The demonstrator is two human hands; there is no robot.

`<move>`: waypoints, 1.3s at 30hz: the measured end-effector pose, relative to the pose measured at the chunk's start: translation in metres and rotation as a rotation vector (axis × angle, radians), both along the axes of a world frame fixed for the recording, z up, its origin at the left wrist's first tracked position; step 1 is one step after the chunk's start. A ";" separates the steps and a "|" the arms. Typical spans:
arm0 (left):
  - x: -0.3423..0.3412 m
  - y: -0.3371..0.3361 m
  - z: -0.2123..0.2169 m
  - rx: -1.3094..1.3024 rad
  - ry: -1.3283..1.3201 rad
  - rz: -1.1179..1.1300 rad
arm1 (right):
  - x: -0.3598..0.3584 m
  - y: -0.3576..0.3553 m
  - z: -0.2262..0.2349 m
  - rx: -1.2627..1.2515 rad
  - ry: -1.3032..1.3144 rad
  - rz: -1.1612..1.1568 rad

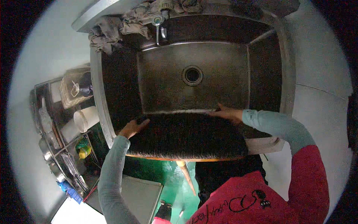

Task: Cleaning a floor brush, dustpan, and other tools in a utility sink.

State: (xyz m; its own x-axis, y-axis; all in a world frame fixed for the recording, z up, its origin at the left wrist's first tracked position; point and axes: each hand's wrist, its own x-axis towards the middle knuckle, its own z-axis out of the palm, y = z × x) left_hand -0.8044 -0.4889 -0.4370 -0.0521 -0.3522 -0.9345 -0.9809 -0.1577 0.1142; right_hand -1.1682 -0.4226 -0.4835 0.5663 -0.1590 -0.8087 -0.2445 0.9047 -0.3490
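Head view | dark broom (179,136) across the near edge of the sink (286,74) | left hand (131,129) touching its left end, clamped or not: cannot tell | right hand (229,113) spread, touching its far-right edge | drain (192,75) beyond | tap (158,21) farthest

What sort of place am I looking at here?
Probably a cleaning or wash-up area: there's a deep rectangular metal sink with a round drain, crumpled grey cloths along its far-left rim, and a wide, black-bristled broom head across its near side.
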 end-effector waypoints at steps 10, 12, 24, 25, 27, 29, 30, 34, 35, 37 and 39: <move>-0.044 -0.003 -0.043 0.119 0.127 -0.067 | 0.063 0.006 -0.061 -0.288 0.133 0.337; -0.018 0.015 -0.072 0.091 0.305 0.058 | 0.068 -0.004 -0.047 -0.344 0.137 0.343; -0.031 -0.004 -0.102 0.090 0.341 -0.435 | 0.086 -0.026 -0.070 -0.310 0.094 0.619; -0.017 0.004 -0.115 0.095 0.334 -0.428 | 0.090 -0.028 -0.067 -0.385 0.115 0.680; 0.024 0.025 -0.153 -0.077 0.444 -0.502 | 0.099 -0.030 -0.067 -0.467 0.123 0.746; 0.021 0.028 -0.156 -0.022 0.419 -0.473 | 0.094 -0.031 -0.074 -0.435 0.090 0.697; 0.019 0.031 -0.157 0.029 0.389 -0.442 | 0.091 -0.029 -0.073 -0.434 0.087 0.699; -0.031 -0.006 -0.085 0.213 0.316 -0.141 | 0.061 -0.027 -0.065 -0.332 0.128 0.360; -0.014 0.000 -0.090 0.149 0.389 -0.110 | 0.063 -0.033 -0.060 -0.266 0.073 0.387; 0.004 0.005 -0.086 0.083 0.453 -0.072 | 0.067 -0.048 -0.043 -0.316 -0.006 0.434; -0.002 -0.005 -0.068 0.096 0.503 -0.006 | 0.062 -0.049 -0.044 -0.354 -0.061 0.477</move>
State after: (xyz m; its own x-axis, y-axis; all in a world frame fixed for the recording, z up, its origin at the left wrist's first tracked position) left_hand -0.8064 -0.4935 -0.5049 -0.5050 -0.2648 -0.8215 -0.8093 -0.1855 0.5574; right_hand -1.1059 -0.4713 -0.5279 0.6851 -0.1300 -0.7168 -0.5651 0.5260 -0.6356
